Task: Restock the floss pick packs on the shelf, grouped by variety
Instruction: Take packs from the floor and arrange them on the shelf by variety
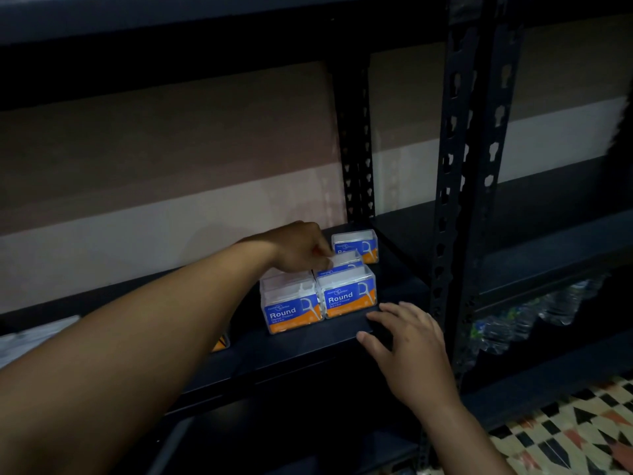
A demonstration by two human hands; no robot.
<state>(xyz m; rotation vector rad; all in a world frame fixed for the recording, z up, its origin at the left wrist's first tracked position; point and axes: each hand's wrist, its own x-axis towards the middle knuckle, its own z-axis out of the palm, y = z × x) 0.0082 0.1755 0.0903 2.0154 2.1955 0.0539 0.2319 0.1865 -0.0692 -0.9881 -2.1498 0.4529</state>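
The room is dim. A dark metal shelf (301, 341) stands against a wall (171, 159) with wide stripes of brown-pink and cream. A tall dark post (455, 200) full of keyhole slots holds the shelf up on the right side. Four clear floss pick packs with blue and orange labels sit near the right end of the shelf. The front left pack (291, 311) and the front right pack (347, 296) stand side by side, touching, close to the front edge, and both say "Round". The middle pack (344, 260) is right behind the front right pack. The back pack (358, 245) stands deeper in, close to the wall. The left hand (298, 248) reaches over the front packs. Its fingers bend down and touch the top of the middle pack, but I cannot tell if they really grip it. The right hand (407, 341) lies flat on the front edge of the shelf with its fingers spread out, and it holds nothing. Lower down on the right are wrapped water bottles (513, 323). The floor (582, 437) has little tiles in black, cream and orange.
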